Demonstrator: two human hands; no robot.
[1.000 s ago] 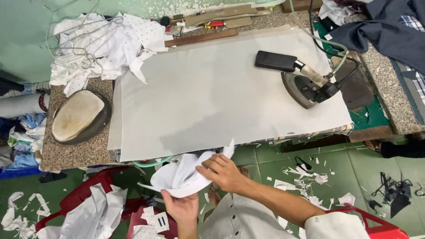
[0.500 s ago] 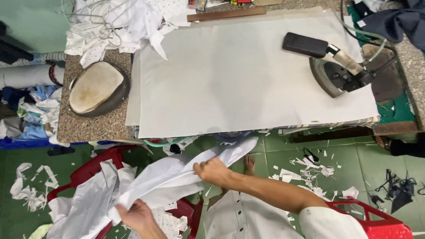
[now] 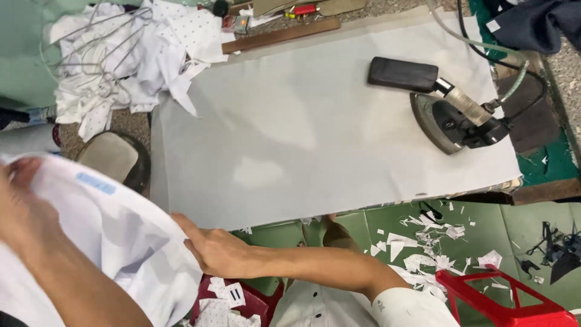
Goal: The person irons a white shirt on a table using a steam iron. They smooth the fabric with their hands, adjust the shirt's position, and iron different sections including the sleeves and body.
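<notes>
I hold a white garment (image 3: 127, 242) with a small blue label, lifted in front of me at the lower left and blurred by motion. My left hand (image 3: 21, 197) grips its upper edge near the left border of the view. My right hand (image 3: 212, 251) clasps the cloth's right side, just below the front edge of the grey padded pressing table (image 3: 290, 127). A heavy steam iron (image 3: 457, 121) with a black handle rests on the table's right end, well away from both hands.
A heap of white garments and wire hangers (image 3: 115, 60) lies at the table's far left. An oval pressing pad (image 3: 115, 158) sits below it. Red plastic baskets (image 3: 502, 303) stand on the green floor, which is strewn with paper scraps. A dark garment (image 3: 538, 24) lies at the top right.
The white garment has come up out of the red basket toward the left. My left hand rose with it to the left border; my right hand slid left along the cloth.
</notes>
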